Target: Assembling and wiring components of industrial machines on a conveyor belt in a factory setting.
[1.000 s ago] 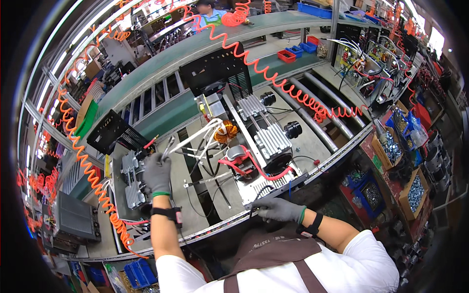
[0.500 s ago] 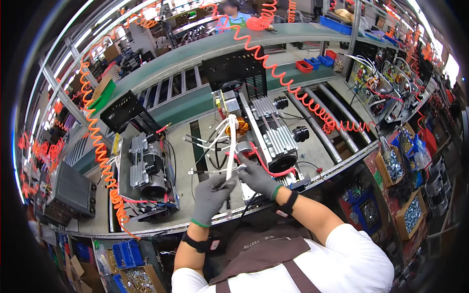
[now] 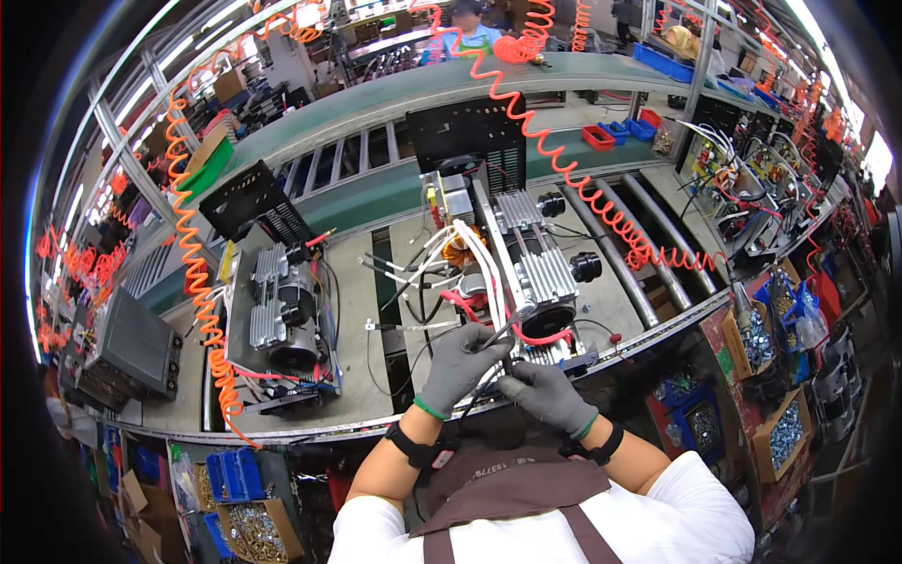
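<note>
A partly assembled machine (image 3: 528,258) with finned silver heat sinks sits on the bench in front of me. From its copper coil (image 3: 460,250) several white cables (image 3: 490,282) run down toward me in a bundle. My left hand (image 3: 464,367), in a grey glove, is closed round these cables near the bench's front edge. My right hand (image 3: 550,395), gloved too, pinches the lower part of the bundle, just right of the left hand. The fingers partly hide the cable ends. A thick red cable (image 3: 462,303) loops beside the bundle.
A second similar machine (image 3: 282,305) stands on the left, with a dark metal case (image 3: 132,343) beyond it. Coiled orange air hoses (image 3: 601,209) hang over the bench. Metal rollers (image 3: 625,268) lie at right. Boxes of screws (image 3: 787,434) stand at the lower right; a person (image 3: 465,36) is far back.
Both hands have moved right and closer to me, drawing the white cables with them. The cables now slant down to the right, fanned out more. The whole view has shifted slightly.
</note>
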Tool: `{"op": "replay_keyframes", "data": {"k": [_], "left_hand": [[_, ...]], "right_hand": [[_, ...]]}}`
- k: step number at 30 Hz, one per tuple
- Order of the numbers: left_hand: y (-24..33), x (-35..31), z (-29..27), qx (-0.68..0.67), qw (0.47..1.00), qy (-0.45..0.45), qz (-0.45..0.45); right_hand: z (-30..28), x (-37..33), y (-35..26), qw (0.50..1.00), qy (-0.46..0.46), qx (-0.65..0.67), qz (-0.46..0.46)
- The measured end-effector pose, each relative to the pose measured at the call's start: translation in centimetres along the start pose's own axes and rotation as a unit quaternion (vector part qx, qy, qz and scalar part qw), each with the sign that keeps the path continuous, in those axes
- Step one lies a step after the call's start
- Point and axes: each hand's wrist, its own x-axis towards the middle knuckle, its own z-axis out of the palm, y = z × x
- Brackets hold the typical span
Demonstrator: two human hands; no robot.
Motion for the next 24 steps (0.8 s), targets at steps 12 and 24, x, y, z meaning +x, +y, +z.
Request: {"op": "replay_keyframes", "data": {"k": [12,24], "left_hand": [[-2.5,11.4,-1.3,-0.093,0.987,0.126,-0.015],[-2.8,11.5,-0.7,0.196,0.972,0.126,-0.012]], "right_hand": [[2.3,0.5,1.5,0.998,-0.043,-0.021,-0.031],[0.0,-1.9,1.3,0.796,-0.161,0.55,0.194]]}}
